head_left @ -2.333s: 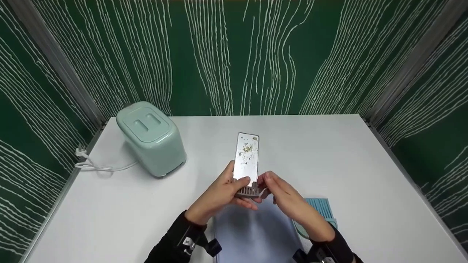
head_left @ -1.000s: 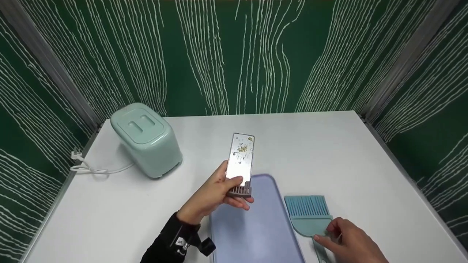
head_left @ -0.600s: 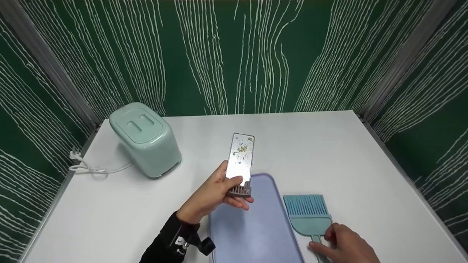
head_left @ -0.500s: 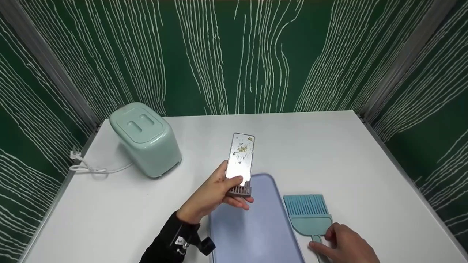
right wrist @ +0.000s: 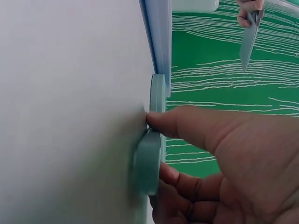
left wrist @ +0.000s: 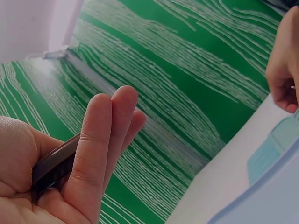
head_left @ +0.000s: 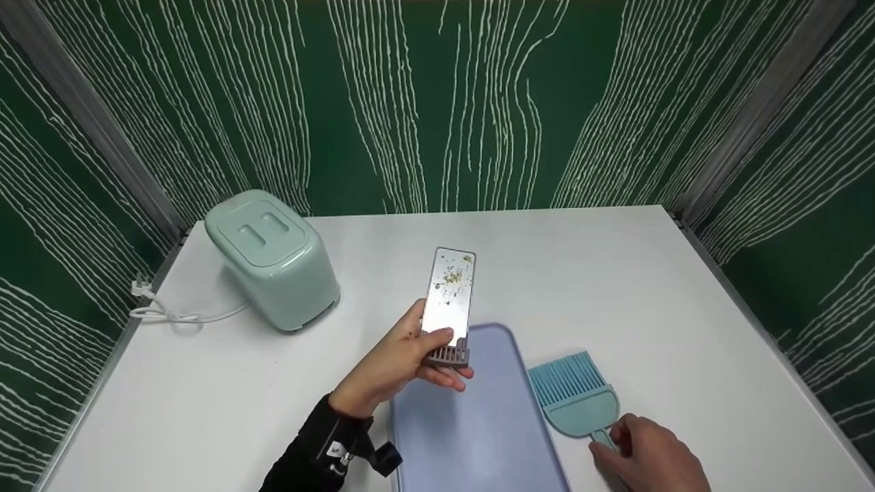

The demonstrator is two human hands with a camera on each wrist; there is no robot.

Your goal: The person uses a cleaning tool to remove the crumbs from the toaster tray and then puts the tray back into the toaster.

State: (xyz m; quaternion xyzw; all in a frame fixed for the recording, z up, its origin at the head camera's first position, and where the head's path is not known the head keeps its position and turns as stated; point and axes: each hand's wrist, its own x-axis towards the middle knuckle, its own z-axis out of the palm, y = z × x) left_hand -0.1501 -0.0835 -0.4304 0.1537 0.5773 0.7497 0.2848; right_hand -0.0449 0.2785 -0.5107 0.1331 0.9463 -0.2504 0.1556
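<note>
Above the smooth lavender tray's (head_left: 478,430) far end, the left hand (head_left: 407,355) grips a shiny, speckled oblong plate (head_left: 448,301); right of the tray, the right hand (head_left: 646,451) pinches a round-backed teal brush (head_left: 580,400).

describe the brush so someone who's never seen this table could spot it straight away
On the white table, find the lavender tray at the lower middle of the head view. The brush is just right of it, its handle in the right hand. Unlike the tray and the mint appliance, it has a row of blue bristles.
</note>
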